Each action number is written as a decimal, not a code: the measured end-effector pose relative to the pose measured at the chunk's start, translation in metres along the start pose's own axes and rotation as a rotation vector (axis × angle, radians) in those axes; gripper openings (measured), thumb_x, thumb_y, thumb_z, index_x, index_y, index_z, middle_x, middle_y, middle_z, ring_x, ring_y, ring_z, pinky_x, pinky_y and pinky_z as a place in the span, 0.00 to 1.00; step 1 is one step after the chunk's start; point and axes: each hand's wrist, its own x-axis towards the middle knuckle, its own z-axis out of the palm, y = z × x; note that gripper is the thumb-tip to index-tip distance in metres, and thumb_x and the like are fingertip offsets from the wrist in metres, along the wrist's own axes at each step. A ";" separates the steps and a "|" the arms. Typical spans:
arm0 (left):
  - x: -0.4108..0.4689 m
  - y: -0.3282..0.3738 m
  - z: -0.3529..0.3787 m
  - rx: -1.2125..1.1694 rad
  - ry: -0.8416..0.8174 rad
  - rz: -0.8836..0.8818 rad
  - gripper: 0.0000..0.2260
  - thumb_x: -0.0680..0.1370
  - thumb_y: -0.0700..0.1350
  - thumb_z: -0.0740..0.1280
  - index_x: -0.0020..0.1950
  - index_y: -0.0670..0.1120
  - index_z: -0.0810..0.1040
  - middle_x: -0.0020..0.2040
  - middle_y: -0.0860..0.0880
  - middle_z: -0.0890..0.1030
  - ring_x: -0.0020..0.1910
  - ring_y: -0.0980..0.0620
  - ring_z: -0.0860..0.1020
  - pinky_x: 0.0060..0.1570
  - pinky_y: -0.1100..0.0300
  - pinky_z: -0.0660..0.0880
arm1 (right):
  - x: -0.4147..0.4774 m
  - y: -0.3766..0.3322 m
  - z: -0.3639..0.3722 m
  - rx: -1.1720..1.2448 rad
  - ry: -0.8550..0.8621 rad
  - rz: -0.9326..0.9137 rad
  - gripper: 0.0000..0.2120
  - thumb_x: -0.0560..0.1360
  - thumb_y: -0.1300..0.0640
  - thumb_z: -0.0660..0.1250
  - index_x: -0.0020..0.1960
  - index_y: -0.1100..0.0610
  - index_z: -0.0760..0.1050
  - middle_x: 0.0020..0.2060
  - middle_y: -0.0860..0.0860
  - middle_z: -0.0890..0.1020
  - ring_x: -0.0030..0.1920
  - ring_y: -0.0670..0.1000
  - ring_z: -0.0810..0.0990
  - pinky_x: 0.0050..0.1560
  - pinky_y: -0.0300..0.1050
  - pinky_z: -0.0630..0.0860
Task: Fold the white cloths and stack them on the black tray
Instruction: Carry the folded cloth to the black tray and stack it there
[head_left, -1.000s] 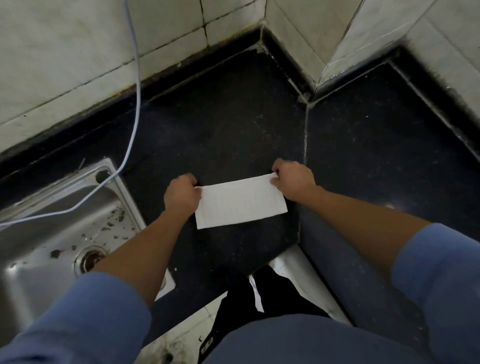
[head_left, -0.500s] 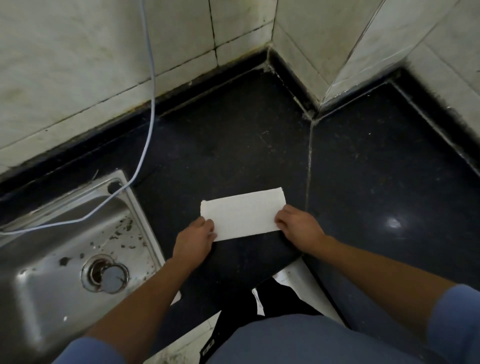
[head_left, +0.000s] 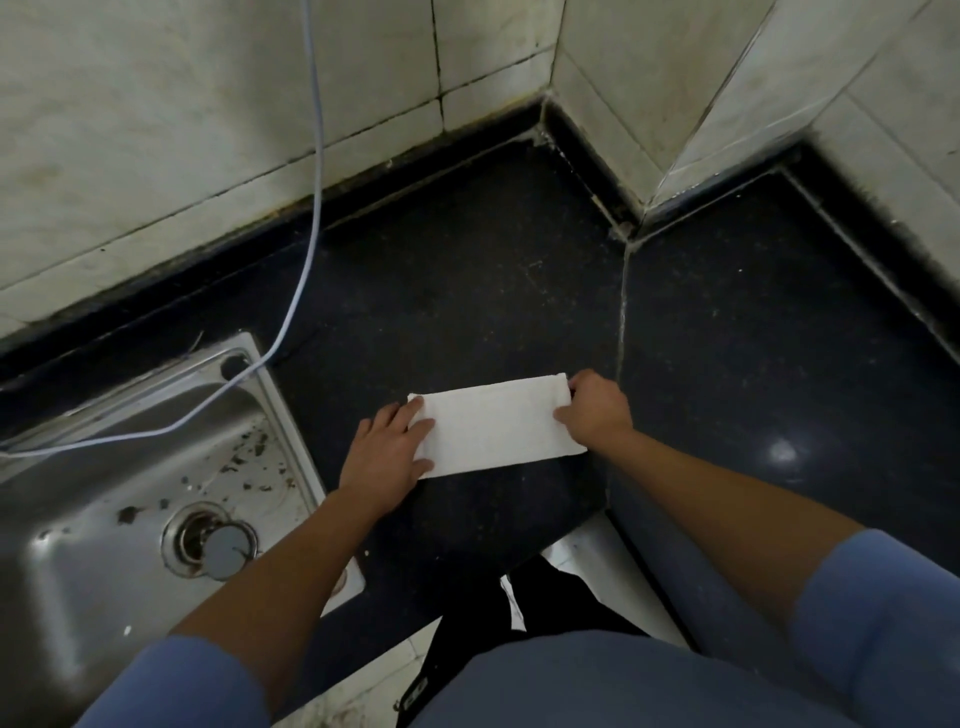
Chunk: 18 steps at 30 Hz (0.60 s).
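Left hand (head_left: 387, 457) lies flat over the left end of the cloth (head_left: 493, 426), hiding that end's edge and near corner. Right hand (head_left: 597, 413) covers the cloth's right end; fingertips curl out of sight there, so can't tell if they pinch the fold. Number of cloth layers can't be told. Sink (head_left: 78, 519) cut off by left edge of the picture. Cable (head_left: 314, 208) runs off the top and left edges. Both sleeves cut off at the bottom edge. Specks in the sink too small to identify.
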 end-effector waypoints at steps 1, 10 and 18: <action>0.000 0.001 0.000 0.009 -0.011 -0.003 0.26 0.76 0.54 0.66 0.74 0.52 0.65 0.78 0.50 0.56 0.74 0.46 0.56 0.69 0.48 0.59 | 0.001 0.000 -0.003 0.074 -0.020 0.036 0.14 0.72 0.57 0.69 0.56 0.60 0.76 0.50 0.56 0.81 0.50 0.57 0.80 0.46 0.47 0.77; -0.028 -0.002 -0.006 -0.163 0.137 -0.139 0.24 0.76 0.53 0.67 0.71 0.50 0.68 0.74 0.47 0.63 0.71 0.46 0.62 0.68 0.51 0.63 | -0.020 -0.040 -0.022 0.705 -0.163 0.120 0.06 0.70 0.65 0.71 0.42 0.59 0.75 0.43 0.58 0.82 0.40 0.55 0.81 0.39 0.48 0.79; -0.064 -0.027 0.000 -0.240 0.156 -0.272 0.19 0.75 0.52 0.68 0.65 0.49 0.73 0.66 0.48 0.70 0.64 0.49 0.69 0.63 0.55 0.68 | -0.032 -0.115 0.043 0.402 -0.275 -0.047 0.09 0.69 0.64 0.72 0.43 0.55 0.73 0.43 0.54 0.79 0.45 0.55 0.82 0.42 0.52 0.83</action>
